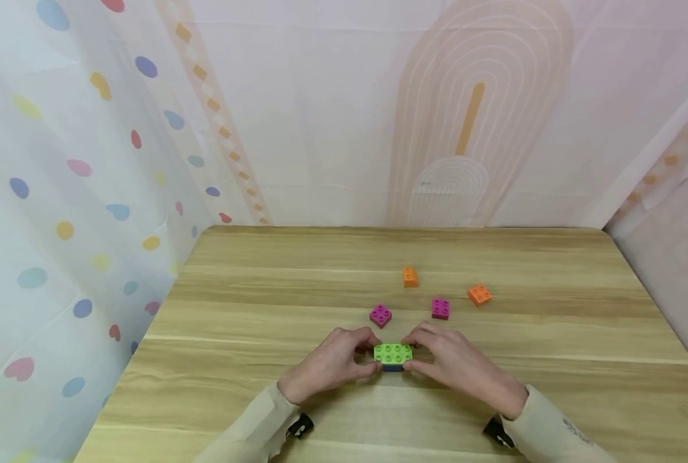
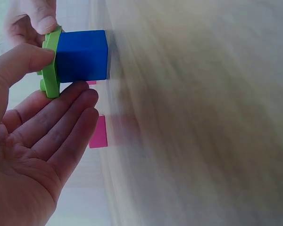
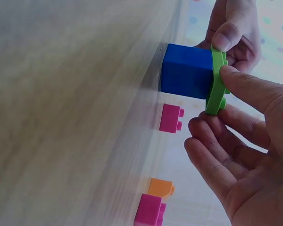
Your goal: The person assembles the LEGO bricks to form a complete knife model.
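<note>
A flat lime-green building brick [image 1: 393, 354] with two rows of studs lies across the top of a taller blue block [image 2: 82, 55], its ends sticking out past the block's sides. My left hand [image 1: 335, 360] pinches the green brick's left end between thumb and fingers. At the opposite end my right hand [image 1: 456, 361] grips it the same way, the thumb [image 3: 233, 77] against its near edge. The blue block stands upright on the table, mostly covered by the green brick in the head view.
Just beyond the hands lie two magenta bricks, one left [image 1: 380, 315] and one right [image 1: 440, 308]. Farther back are an orange sloped brick [image 1: 410, 277] and an orange square brick [image 1: 479, 294]. Patterned curtains hang behind the wooden table [image 1: 251, 289].
</note>
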The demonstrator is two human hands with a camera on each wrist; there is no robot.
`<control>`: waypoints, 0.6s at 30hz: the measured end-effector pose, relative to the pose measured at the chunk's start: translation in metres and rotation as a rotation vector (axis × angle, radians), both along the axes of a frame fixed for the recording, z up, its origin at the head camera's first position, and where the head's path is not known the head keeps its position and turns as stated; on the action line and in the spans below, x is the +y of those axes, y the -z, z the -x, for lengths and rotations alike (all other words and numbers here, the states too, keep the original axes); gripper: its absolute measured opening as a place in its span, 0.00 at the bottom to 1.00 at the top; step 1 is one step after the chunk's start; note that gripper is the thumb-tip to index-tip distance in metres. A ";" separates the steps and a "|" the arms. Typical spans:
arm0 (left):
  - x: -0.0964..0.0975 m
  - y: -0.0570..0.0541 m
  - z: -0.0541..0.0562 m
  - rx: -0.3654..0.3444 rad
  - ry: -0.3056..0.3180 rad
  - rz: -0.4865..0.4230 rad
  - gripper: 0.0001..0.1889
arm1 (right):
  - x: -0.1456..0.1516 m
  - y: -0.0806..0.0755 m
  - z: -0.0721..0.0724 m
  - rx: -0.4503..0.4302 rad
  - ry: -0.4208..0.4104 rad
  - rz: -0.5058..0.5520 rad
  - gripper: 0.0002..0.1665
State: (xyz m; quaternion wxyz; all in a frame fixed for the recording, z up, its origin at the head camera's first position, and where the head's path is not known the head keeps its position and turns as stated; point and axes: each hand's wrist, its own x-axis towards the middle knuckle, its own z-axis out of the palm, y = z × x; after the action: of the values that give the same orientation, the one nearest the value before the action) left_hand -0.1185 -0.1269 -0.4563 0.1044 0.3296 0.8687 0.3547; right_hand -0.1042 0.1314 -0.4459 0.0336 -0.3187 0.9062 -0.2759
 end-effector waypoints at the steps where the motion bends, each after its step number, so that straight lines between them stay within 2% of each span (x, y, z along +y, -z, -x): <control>1: 0.000 0.000 0.000 0.001 0.004 0.000 0.14 | 0.001 0.000 0.000 0.006 -0.011 0.003 0.20; 10: -0.001 -0.003 0.001 -0.054 0.000 -0.003 0.13 | 0.002 0.001 0.003 -0.005 -0.066 0.032 0.17; 18: 0.002 -0.005 -0.001 -0.040 -0.012 0.043 0.15 | 0.003 0.004 0.003 -0.041 -0.011 0.066 0.19</control>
State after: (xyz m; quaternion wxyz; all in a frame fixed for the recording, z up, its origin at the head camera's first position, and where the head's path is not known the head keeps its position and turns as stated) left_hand -0.1175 -0.1250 -0.4512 0.1265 0.3150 0.8758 0.3431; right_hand -0.1074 0.1347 -0.4500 0.0430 -0.3188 0.8940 -0.3120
